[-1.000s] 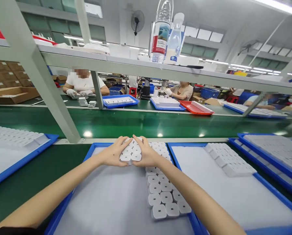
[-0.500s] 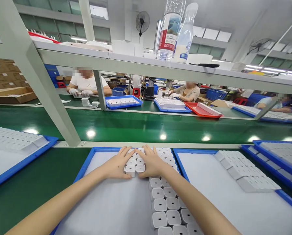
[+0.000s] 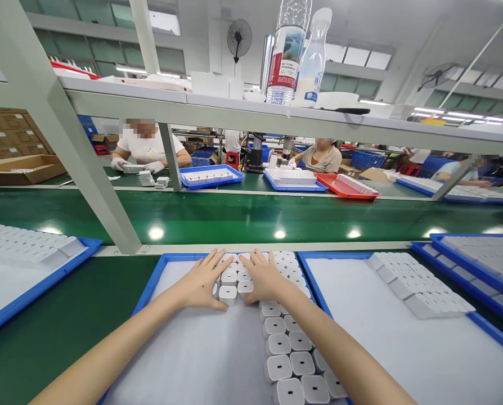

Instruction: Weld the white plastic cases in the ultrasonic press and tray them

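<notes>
Over the far part of a blue-rimmed tray (image 3: 153, 281) lined with white, both my hands reach forward. My left hand (image 3: 203, 280) is open, its fingers spread along the left side of a small group of white charger blocks (image 3: 228, 293), thumb near the closest one. My right hand (image 3: 263, 277) is open too, fingers spread over the blocks on that group's right side. Each block is a rounded square with a small dark slot on top. Nearer me, rows of the same blocks (image 3: 279, 368) run down the tray's right side, partly under my right forearm.
Another blue tray (image 3: 319, 287) with charger blocks lies to the right, and stacked trays (image 3: 441, 247) stand beyond it. A further tray (image 3: 82, 253) is at left. A slanted metal post (image 3: 108, 191) and a shelf with bottles (image 3: 287, 62) stand ahead. Co-workers sit across the green belt (image 3: 218, 216).
My hands have moved slightly apart, and a gap has opened between the two nearest blocks. Across the belt, the left co-worker's gloved hands have spread apart. The view has shifted slightly.
</notes>
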